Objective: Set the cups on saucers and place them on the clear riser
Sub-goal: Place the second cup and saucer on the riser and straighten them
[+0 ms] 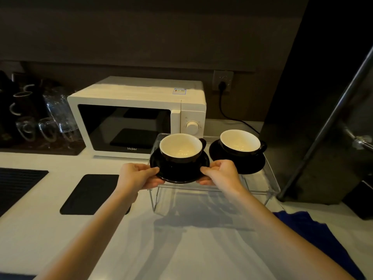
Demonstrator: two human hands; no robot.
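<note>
A black cup with a cream inside (181,147) sits on a black saucer (179,172) over the left part of the clear riser (260,188). My left hand (137,175) grips the saucer's left rim and my right hand (221,172) grips its right rim. Whether the saucer touches the riser top I cannot tell. A second matching cup (240,142) stands on its own saucer (252,165) on the riser's right part, its handle pointing right.
A white microwave (137,116) stands just behind the riser, plugged into a wall socket (222,80). Glasses and mugs (40,118) sit on a tray at the left. A black mat (88,194) lies on the white counter. A blue cloth (314,235) lies at the right.
</note>
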